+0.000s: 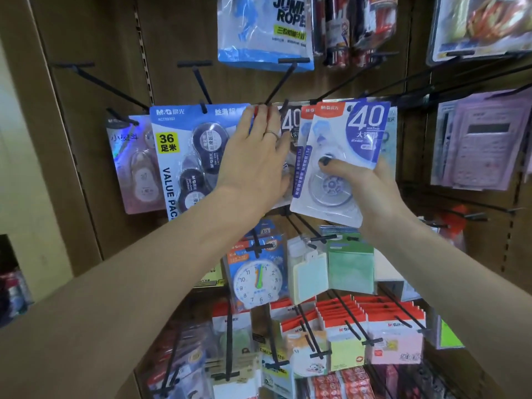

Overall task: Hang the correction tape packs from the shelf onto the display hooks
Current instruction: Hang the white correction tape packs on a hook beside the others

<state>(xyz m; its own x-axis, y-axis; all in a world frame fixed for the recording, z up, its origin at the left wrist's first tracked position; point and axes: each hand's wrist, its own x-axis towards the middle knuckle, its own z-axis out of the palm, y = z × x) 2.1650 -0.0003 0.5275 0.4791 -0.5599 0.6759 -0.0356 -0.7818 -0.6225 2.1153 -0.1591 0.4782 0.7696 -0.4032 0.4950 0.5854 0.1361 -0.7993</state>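
My right hand (365, 182) grips a white and blue correction tape pack (342, 156) marked "40", thumb across its front, top edge level with the middle hook row. Another pack with the same red header shows just behind it. My left hand (256, 156) lies with straight fingers on a hanging "40" pack (290, 125), fingertips up by its black display hook (277, 87). Left of that hangs a blue "36" value pack (184, 156) on its own hook (201, 84), and beyond it a pale holographic pack (135, 168).
A jump rope bag (264, 30) hangs above. An empty hook (95, 82) juts out at upper left. Calculators (480, 139) hang at the right. Below are a clock toy (256, 280), green sticky notes (351, 263) and several red-topped note packs (374, 329) on forward-pointing hooks.
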